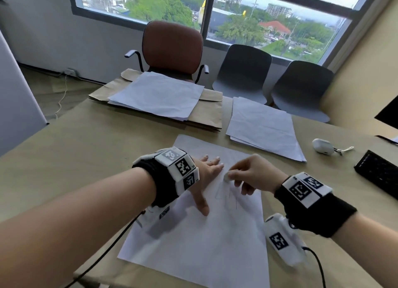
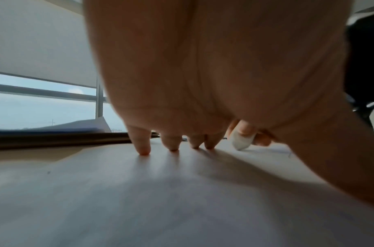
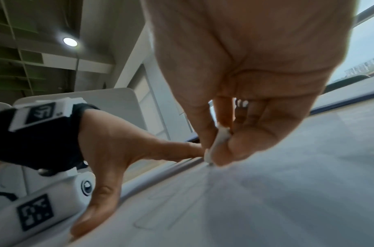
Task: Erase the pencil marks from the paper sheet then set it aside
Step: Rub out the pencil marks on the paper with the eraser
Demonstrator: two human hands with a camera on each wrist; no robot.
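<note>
Paper sheet: flat on table, long axis running away from body. Left hand: fingers spread straight, pressing sheet. Right hand: pinching white eraser, tip apparently touching sheet above faint pencil marks, just right of left fingertips.

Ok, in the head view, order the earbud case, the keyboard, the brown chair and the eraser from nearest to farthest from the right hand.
1. Eraser, pinched in the right hand itself.
2. Earbud case, on the table to the hand's right.
3. Keyboard, at the table's right edge, beyond the case.
4. Brown chair, across the table by the window.
</note>
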